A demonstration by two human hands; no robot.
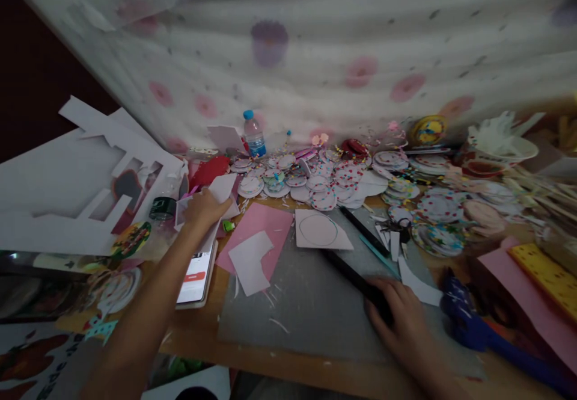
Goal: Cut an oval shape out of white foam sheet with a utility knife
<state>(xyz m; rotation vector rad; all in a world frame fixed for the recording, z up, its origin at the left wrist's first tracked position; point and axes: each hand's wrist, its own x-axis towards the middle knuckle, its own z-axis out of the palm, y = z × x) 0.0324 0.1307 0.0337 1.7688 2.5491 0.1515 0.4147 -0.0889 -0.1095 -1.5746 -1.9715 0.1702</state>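
Observation:
My left hand (204, 209) reaches over a small container of scraps at the left and is closed on a piece of white paper (224, 187); its fingertips are partly hidden. On the grey cutting mat (311, 316), my right hand (401, 313) is wrapped around a long, slim black tool (354, 278), whose kind I cannot make out. Its far end lies by a white card (318, 230) with a circle drawn on it. A pink sheet (265, 225) lies left of that card, partly under a white paper offcut (251, 263).
Decorated paper discs (322, 177) are piled along the back, near a water bottle (255, 135). A phone (195, 276) lies beneath my left forearm. Large white offcuts (54, 177) lean at the left. At the right are a blue-handled tool (469, 322) and a white tub (500, 147).

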